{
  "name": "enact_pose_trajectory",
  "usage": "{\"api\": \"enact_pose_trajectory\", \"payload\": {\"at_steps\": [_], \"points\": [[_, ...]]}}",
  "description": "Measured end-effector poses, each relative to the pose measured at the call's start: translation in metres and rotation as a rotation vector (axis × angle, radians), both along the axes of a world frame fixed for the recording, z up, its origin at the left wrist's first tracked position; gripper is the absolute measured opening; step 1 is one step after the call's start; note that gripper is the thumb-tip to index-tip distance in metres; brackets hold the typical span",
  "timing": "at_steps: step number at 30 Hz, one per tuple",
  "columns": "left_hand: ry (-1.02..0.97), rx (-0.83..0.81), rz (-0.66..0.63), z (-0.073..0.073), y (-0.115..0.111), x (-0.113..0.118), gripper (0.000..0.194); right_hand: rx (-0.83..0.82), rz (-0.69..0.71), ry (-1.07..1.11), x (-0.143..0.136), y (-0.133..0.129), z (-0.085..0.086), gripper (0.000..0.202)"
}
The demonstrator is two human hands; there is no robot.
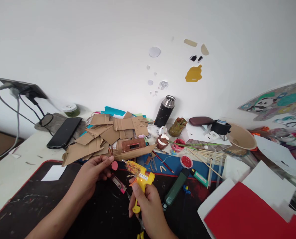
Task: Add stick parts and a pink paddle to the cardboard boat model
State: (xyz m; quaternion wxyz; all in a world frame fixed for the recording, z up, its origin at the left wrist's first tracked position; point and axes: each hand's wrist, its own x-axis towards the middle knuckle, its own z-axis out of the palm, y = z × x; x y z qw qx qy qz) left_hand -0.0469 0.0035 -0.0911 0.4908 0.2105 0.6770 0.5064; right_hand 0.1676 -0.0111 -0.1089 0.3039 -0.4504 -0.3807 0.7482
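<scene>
My right hand [148,199] is wrapped round the handle of a yellow hot glue gun [144,177]. Its nozzle points up and left toward my left hand [95,171], and its front is smeared with brown residue. At my left fingertips, pinched together, are thin brown stick-like bits [111,151] and a small pink piece [114,165]; exactly how they are gripped is hidden. Between the hands, on the dark mat [100,212], lies a small pink object like a lighter [118,183]. Scissors with yellow handles [140,235] lie partly beneath my right hand.
Cardboard scraps [110,132] are heaped behind my left hand, beside a phone [64,132]. A black flask [164,111] stands near the wall. To the right are a green cutter [176,189], a red paint pot [186,161], skewers [207,154] and red paper [244,212].
</scene>
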Motion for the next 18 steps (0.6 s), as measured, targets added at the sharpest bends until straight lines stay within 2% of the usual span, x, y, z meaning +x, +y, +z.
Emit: {"api": "enact_pose_trajectory", "payload": {"at_steps": [7, 18], "points": [[0.004, 0.016, -0.016, -0.0001, -0.0007, -0.0003, 0.057, 0.004, 0.003, 0.009, -0.0003, 0.0002, -0.0003, 0.103], [-0.022, 0.006, -0.004, 0.0008, 0.0000, 0.0003, 0.064, -0.023, -0.013, 0.000, -0.0012, -0.0003, -0.0026, 0.103]]}}
